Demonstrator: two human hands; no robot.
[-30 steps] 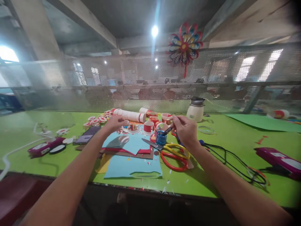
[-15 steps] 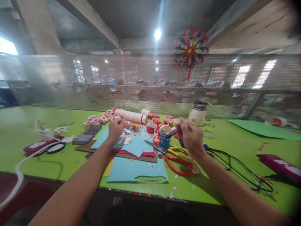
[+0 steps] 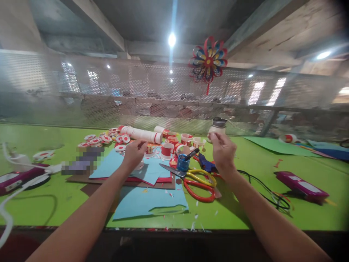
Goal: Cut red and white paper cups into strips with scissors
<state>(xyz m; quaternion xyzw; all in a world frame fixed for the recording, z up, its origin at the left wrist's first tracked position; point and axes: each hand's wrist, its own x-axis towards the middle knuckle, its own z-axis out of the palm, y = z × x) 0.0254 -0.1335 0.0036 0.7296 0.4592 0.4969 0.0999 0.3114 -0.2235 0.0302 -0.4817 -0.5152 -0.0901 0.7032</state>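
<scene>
My left hand point(image 3: 134, 154) rests palm down on the light blue paper sheets point(image 3: 152, 171), fingers curled over a small white paper disc point(image 3: 140, 166). My right hand point(image 3: 223, 151) is lifted above the green table point(image 3: 245, 203), fingers loosely bent with nothing seen in them. To its left stands a small blue paint pot point(image 3: 182, 163), and a dark brush point(image 3: 191, 154) leans in it, free of the hand. A blue glue gun point(image 3: 205, 163) lies just below the right hand.
Yellow and red scissors point(image 3: 200, 182) lie by the pot. Red-and-white paper cups point(image 3: 166, 150), discs point(image 3: 95, 139) and a white tube point(image 3: 141, 134) crowd the back. There is also a white jar point(image 3: 216, 129), a black cable point(image 3: 261, 185), magenta cases point(image 3: 300, 183), a mesh fence point(image 3: 163, 94) and a paper pinwheel point(image 3: 208, 60).
My right hand let go of the brush, which now stands in the blue pot, and rose to the right. My left hand drew back from the cups onto the blue paper.
</scene>
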